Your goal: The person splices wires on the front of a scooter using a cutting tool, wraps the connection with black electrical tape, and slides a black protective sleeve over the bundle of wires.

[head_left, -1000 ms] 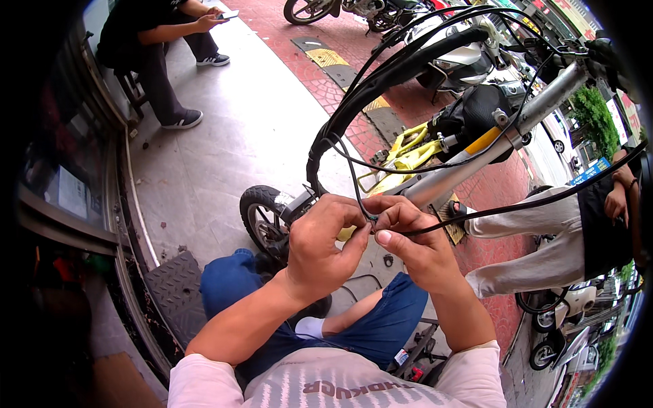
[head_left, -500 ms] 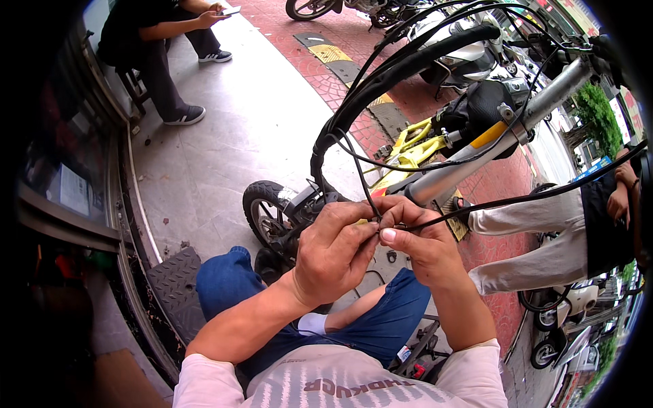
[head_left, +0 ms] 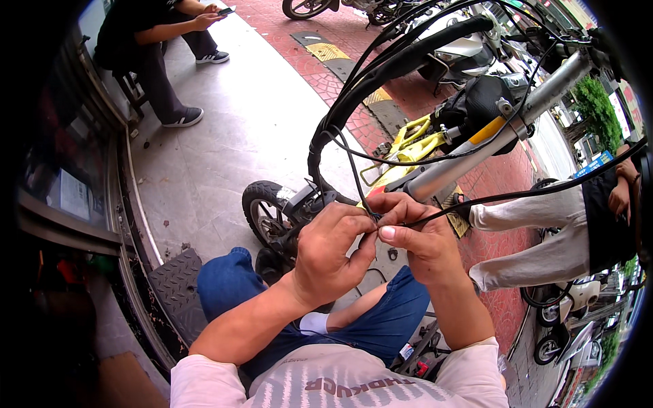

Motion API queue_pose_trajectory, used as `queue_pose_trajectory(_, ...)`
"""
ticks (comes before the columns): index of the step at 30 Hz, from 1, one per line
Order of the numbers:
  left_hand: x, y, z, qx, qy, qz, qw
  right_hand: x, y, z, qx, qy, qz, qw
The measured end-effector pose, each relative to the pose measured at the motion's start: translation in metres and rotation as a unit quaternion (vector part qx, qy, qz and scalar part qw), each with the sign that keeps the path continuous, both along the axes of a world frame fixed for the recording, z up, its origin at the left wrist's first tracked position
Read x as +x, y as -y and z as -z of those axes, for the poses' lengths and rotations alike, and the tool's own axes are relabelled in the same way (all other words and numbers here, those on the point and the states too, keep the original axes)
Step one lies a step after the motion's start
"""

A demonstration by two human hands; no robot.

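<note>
My left hand (head_left: 335,248) and my right hand (head_left: 420,236) meet fingertip to fingertip above my lap. Between them they pinch the ends of thin black cables; the join itself is mostly covered by my fingers. One black cable (head_left: 493,198) runs from my right hand out to the right. Another, a thin looped cable (head_left: 353,166), drops down to my left fingertips. Beyond my hands, a thick black-wrapped cable bundle (head_left: 381,81) arches over toward the handlebar of a scooter with a silver tube (head_left: 469,163) and yellow frame (head_left: 416,141).
A small black wheel (head_left: 262,216) stands just past my left hand. At upper left a seated person (head_left: 153,61) holds a phone; at right stands a person in light trousers (head_left: 530,211). Parked motorbikes (head_left: 462,51), a striped speed bump (head_left: 330,52) and a ribbed ramp (head_left: 173,282) surround me.
My fingers have shifted slightly at the join, with both hands still pinching. The looped cable and the bundle have moved a little to the left.
</note>
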State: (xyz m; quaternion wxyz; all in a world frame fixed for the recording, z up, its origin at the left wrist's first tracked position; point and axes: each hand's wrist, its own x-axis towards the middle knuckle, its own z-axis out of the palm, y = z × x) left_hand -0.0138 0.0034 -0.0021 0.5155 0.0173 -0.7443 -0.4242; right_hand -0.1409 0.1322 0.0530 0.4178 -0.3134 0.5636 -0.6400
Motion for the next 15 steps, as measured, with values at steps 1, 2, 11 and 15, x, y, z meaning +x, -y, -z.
queue_pose_trajectory(1, -0.001, 0.001, 0.0, -0.004, -0.002, -0.003, 1.0, 0.001, 0.001, 0.001, 0.001, 0.001, 0.0, 1.0)
queue_pose_trajectory(2, -0.001, 0.002, 0.0, -0.009, -0.005, -0.006, 1.0, 0.001, 0.001, 0.001, 0.002, 0.002, 0.0, 1.0)
queue_pose_trajectory(11, 0.005, 0.003, -0.002, 0.107, 0.005, 0.05, 0.993, 0.001, 0.0, -0.016, -0.01, -0.132, -0.064, 0.989)
queue_pose_trajectory(15, 0.012, 0.003, -0.001, 0.205, 0.032, 0.124, 0.97, -0.016, 0.003, -0.032, -0.007, -0.295, -0.1, 0.95)
